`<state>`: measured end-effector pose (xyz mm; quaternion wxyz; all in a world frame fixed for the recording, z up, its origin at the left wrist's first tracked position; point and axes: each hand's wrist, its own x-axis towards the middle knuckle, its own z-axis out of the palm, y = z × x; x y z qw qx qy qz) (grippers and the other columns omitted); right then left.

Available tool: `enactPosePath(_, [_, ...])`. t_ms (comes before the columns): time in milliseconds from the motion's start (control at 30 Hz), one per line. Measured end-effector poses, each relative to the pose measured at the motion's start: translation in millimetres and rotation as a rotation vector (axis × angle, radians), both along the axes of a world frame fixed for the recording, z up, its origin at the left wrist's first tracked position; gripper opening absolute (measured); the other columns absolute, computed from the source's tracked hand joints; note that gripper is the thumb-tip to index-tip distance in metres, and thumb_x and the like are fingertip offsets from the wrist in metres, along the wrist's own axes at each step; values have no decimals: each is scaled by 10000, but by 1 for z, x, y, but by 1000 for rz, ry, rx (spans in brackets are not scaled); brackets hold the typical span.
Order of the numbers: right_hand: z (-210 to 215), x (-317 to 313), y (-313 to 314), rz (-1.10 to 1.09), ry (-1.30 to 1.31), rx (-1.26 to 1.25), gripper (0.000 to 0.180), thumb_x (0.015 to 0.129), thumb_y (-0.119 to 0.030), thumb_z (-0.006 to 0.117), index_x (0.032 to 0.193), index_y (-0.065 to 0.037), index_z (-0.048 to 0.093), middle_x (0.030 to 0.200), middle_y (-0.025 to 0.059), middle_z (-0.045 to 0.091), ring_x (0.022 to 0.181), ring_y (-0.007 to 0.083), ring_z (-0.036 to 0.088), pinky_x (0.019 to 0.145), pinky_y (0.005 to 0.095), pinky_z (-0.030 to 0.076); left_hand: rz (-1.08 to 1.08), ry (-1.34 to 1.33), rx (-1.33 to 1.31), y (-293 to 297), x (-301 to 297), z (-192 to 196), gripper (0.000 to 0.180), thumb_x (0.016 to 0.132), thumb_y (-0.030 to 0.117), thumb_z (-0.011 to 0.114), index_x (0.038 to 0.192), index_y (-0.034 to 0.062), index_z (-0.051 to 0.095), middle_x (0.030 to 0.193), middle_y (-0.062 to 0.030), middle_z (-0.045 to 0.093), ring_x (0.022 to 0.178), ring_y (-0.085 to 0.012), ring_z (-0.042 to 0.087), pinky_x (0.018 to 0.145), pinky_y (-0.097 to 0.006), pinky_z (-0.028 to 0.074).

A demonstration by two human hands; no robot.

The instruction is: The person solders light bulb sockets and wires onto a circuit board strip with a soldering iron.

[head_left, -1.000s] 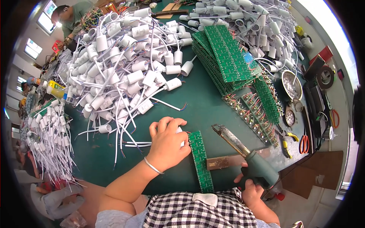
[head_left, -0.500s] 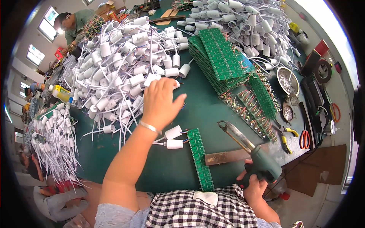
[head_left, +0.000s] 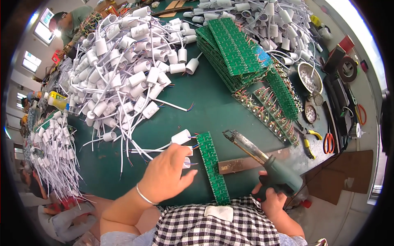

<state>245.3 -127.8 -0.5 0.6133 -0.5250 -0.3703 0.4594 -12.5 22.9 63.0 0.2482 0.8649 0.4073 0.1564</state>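
My left hand (head_left: 166,176) curls over a white lamp socket (head_left: 187,162) whose short wire ends point at a narrow green circuit board strip (head_left: 212,168). Just beyond it, two more sockets lie with wires against the strip's far left edge; the upper one is a white lamp socket (head_left: 180,136), the other is partly covered by my fingers. The strip runs toward me, its near end at my checked apron. On the right, my right hand (head_left: 271,199) grips a green soldering gun (head_left: 282,175) by its handle, its metal tip above the table, apart from the strip.
Large piles of corded lamp sockets (head_left: 119,74) fill the far left and back. Stacked green boards (head_left: 234,47) stand at back centre. A metal bar (head_left: 242,165) lies beside the strip. Yellow-handled pliers (head_left: 308,147), scissors (head_left: 328,143) and a metal bowl (head_left: 310,78) are at right.
My left hand has come back from the socket pile toward me, bringing a socket beside the strip. The right hand still holds the soldering gun in nearly the same place.
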Motion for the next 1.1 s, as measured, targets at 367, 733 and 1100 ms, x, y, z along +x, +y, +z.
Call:
enactPosePath(367, [0, 2, -10, 142, -49, -88, 567, 880, -331, 609, 1292, 21, 442, 1229, 164, 565, 697, 216, 618, 621, 329, 498, 115, -87, 301, -13, 2, -56, 196, 667, 75, 691, 828, 98, 581, 832, -51, 530, 690, -244, 545, 623, -370, 401])
enactPosePath(733, [0, 6, -17, 299, -119, -233, 609, 876, -384, 620, 1302, 16, 449, 1049, 121, 614, 750, 188, 599, 685, 322, 486, 228, -8, 547, -2, 15, -67, 185, 657, 126, 698, 792, 166, 579, 1169, -19, 519, 1152, -281, 394, 921, -450, 265])
enactPosePath(1100, [3, 5, -12, 342, -402, -279, 328, 762, -72, 694, 1082, -35, 631, 1049, 116, 626, 959, 298, 597, 840, 386, 475, 247, -7, 402, 0, 18, -69, 154, 655, 127, 678, 732, 161, 549, 1279, -39, 511, 1236, -306, 354, 972, -488, 233])
